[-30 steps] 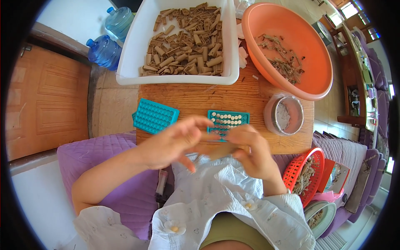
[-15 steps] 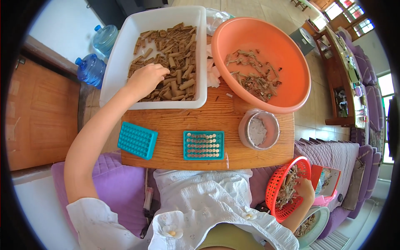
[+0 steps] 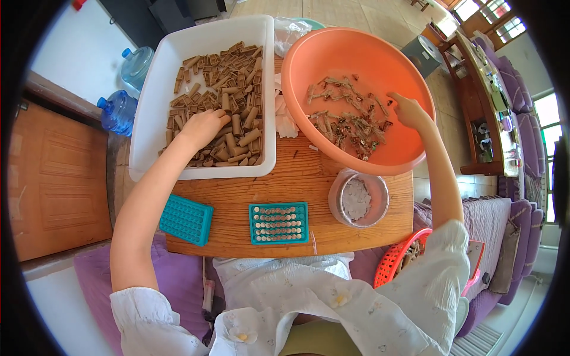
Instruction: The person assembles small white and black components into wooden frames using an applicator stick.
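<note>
My left hand (image 3: 206, 127) reaches into the white bin (image 3: 270, 113) and lies on a heap of brown half-tube plastic pieces (image 3: 236, 133). Its fingers are curled together, and their tips are hidden, so what they hold cannot be made out. Over the right side of the orange basin (image 3: 362, 50) is my right hand (image 3: 409, 111), its index finger stretched out and no object visible in it. Thin tan and metallic parts (image 3: 353, 118) lie loose on the basin's floor below that hand.
Nearer on the wooden table (image 3: 228, 222) are a teal tray (image 3: 187, 219), a second teal tray holding rows of round silver pieces (image 3: 279, 223), and a clear tub with grey flakes (image 3: 358, 199). A red basket (image 3: 389, 267) stands at lower right. Blue water bottles (image 3: 126, 113) stand left.
My right hand has left the red basket and moved up and forward over the orange basin. My left hand stays in the white bin. The view has shifted slightly.
</note>
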Tool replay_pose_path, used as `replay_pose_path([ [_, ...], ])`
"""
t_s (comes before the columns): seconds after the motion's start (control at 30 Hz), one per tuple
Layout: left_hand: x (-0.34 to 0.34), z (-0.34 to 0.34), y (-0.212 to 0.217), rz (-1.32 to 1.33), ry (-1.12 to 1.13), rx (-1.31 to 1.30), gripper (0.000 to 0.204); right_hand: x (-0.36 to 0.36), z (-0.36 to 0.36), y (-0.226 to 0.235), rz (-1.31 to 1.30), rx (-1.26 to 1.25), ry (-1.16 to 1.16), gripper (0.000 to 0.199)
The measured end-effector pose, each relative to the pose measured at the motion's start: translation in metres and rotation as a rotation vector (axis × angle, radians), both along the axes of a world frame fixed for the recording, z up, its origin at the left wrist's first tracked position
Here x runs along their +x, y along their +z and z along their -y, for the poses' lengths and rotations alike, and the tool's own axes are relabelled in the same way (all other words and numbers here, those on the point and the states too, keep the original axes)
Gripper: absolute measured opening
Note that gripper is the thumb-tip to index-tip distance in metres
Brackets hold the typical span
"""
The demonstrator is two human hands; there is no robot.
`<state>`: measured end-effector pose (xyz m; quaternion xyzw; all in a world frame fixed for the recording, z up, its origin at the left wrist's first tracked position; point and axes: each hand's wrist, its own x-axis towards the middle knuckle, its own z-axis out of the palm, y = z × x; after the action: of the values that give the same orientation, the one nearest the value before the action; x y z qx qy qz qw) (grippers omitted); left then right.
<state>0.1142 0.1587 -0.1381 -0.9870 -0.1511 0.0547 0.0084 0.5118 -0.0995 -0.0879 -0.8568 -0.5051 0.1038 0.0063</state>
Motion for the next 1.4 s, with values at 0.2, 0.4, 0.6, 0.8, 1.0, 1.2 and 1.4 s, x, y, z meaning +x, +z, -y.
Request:
replay_pose_path([
  [0.2,0.005,-0.006,0.003,-0.030,0.254,-0.260,0.038,0.048,-0.039,-0.052,0.023,-0.186,-0.021,0.036],
  [0.4,-0.003,-0.026,0.021,0.100,0.251,-0.320,0.036,0.026,-0.052,-0.017,-0.136,0.683,-0.061,0.019],
  [0.6,-0.019,-0.015,0.062,0.354,0.369,-0.378,0.023,-0.004,-0.048,0.042,-0.903,1.266,-0.158,0.014],
  [0.8,-0.045,0.057,0.102,0.657,0.507,-1.471,0.016,-0.101,-0.021,0.078,-1.272,1.186,0.035,0.016],
  [1.0,-0.087,0.166,0.135,0.450,0.582,-1.654,0.014,-0.248,0.020,0.086,-1.274,0.690,0.135,0.015],
  [1.2,-0.107,0.210,0.143,0.716,0.287,-1.243,0.030,-0.346,0.038,0.076,-1.164,0.794,0.293,0.027],
  [1.4,-0.119,0.200,0.144,0.654,0.244,-1.203,0.023,-0.364,0.037,0.061,-0.719,1.083,0.469,0.030],
])
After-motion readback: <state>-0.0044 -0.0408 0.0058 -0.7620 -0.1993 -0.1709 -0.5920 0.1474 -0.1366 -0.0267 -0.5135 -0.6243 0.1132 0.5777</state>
